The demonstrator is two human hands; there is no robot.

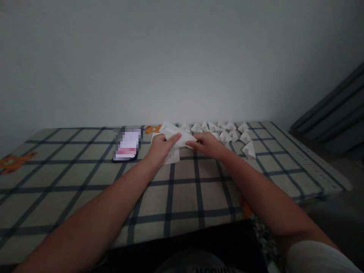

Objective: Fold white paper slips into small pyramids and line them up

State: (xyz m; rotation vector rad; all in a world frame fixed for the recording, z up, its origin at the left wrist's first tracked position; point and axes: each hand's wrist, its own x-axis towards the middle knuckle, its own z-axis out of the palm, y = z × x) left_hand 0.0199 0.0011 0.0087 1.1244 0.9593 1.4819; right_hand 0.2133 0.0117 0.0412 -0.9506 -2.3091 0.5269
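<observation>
Between my hands is a white sheet of paper, partly folded and raised a little above the table. My left hand pinches its left part, thumb lying on top. At the right end, my right hand grips the paper between thumb and fingers; some of those fingers are hidden. Under my left hand lies more white paper, flat on the cloth. Several small folded paper boats stand in rows just behind and to the right of my right hand, with one boat nearest me.
A phone with a lit, blurred screen lies left of my hands. The table wears a checked cloth with bear prints. A plain wall rises behind it, and a grey curtain hangs at the right.
</observation>
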